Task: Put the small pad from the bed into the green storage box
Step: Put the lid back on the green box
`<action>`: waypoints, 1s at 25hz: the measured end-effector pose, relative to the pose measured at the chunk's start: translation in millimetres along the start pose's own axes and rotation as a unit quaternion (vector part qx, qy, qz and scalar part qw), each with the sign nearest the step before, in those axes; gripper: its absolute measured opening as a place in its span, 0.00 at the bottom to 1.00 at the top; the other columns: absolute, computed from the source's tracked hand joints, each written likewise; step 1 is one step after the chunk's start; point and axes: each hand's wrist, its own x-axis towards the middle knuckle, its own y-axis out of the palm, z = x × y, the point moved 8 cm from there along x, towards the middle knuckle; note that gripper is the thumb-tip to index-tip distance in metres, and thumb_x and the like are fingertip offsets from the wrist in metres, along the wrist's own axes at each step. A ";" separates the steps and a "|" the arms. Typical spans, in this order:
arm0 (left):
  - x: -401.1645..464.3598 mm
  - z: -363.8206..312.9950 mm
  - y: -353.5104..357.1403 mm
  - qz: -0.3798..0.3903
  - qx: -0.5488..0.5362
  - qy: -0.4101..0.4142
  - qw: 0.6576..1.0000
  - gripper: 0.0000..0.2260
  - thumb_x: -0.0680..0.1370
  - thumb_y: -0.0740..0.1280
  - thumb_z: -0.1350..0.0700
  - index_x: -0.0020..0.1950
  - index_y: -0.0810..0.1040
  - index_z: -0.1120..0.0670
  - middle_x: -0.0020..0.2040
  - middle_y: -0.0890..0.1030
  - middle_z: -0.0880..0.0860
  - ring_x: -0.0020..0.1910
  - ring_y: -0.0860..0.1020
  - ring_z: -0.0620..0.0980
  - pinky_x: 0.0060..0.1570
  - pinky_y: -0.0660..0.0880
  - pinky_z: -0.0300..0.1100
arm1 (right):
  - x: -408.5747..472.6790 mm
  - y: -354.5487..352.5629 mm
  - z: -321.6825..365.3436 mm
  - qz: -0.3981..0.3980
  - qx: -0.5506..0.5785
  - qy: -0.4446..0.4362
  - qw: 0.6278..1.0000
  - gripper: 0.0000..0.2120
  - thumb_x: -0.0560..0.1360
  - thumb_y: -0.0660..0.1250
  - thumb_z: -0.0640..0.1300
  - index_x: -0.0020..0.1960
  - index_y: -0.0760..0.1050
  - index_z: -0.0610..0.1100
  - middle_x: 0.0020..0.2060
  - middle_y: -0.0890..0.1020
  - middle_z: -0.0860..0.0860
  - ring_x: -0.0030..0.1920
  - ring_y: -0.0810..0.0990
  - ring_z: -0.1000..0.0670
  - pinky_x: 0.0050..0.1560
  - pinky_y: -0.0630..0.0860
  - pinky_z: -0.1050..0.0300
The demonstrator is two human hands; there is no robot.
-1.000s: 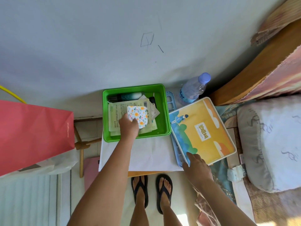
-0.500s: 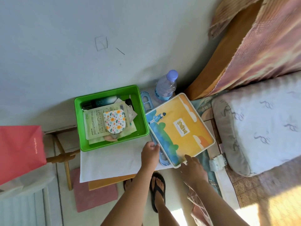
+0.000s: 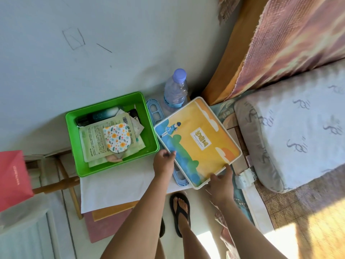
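The small pad (image 3: 117, 137), white with a flower print, lies inside the green storage box (image 3: 149, 133) on top of pale green packets. Neither hand touches it. My left hand (image 3: 164, 161) grips the left edge of a flat yellow-and-blue case (image 3: 197, 141) just right of the box. My right hand (image 3: 220, 181) holds the near corner of the same case. The case rests tilted on the small table, partly over a blue plastic rack (image 3: 155, 112).
A water bottle (image 3: 175, 92) stands behind the case against the wall. The bed with a pillow (image 3: 291, 131) lies to the right. A red paper bag (image 3: 13, 176) hangs at the left. White paper (image 3: 119, 186) covers the table's near part.
My left hand let go of the pad in the box, drew back and moved right onto the case's edge. The view shifted toward the bed.
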 end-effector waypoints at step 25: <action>-58.0 -6.0 -210.0 -0.130 -0.010 0.090 0.987 0.12 0.75 0.68 0.58 0.58 0.79 0.60 0.47 0.82 0.55 0.48 0.80 0.54 0.42 0.72 0.40 | -58.3 35.0 60.4 0.167 0.086 -0.024 0.982 0.24 0.76 0.63 0.33 0.70 0.68 0.44 0.44 0.80 0.37 0.51 0.81 0.35 0.57 0.74 0.31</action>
